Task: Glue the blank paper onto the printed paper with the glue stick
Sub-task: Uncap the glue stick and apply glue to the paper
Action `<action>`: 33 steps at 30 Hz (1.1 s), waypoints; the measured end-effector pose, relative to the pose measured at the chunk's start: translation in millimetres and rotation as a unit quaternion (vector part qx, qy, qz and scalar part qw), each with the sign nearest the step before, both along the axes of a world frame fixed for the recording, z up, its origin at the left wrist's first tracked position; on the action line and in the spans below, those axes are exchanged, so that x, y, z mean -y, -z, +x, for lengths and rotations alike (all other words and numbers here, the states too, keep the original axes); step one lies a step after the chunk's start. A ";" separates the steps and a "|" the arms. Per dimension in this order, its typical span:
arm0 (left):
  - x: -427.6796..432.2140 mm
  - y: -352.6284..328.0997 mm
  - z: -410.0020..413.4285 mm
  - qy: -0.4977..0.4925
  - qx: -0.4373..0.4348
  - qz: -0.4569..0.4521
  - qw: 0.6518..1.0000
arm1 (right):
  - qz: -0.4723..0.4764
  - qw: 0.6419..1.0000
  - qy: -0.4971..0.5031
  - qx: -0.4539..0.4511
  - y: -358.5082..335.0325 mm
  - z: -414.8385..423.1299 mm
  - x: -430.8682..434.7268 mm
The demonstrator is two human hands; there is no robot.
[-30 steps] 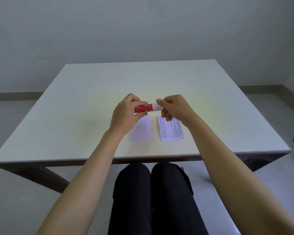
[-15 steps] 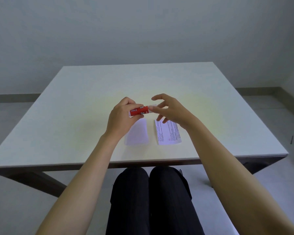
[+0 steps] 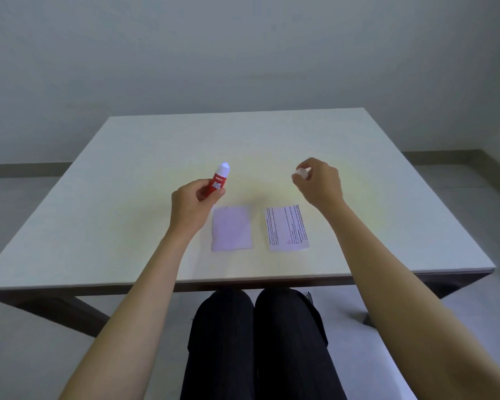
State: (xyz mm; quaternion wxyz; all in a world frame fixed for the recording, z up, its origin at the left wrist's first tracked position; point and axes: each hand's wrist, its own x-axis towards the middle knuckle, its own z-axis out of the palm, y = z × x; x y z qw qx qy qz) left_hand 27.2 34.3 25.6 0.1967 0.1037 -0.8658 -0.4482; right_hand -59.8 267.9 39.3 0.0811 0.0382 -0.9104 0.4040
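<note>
Red glue stick (image 3: 217, 181) is upright in the left hand (image 3: 191, 207), fingers wrapped round its lower half, white tip up & uncapped. Right hand (image 3: 319, 181) is well apart to the right, fingertips pinched on a small white cap (image 3: 301, 172). Both hands are held above the white surface (image 3: 127, 197). Blank paper (image 3: 231, 228) lies flat just right of the left hand; printed paper (image 3: 286, 228) lies beside it, w/ a gap between, not overlapping
</note>
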 end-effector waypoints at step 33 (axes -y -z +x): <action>-55.3 -28.6 -20.2 -0.013 -0.107 0.382 0.918 | -0.447 0.835 -0.148 0.287 -12.1 38.7 71.9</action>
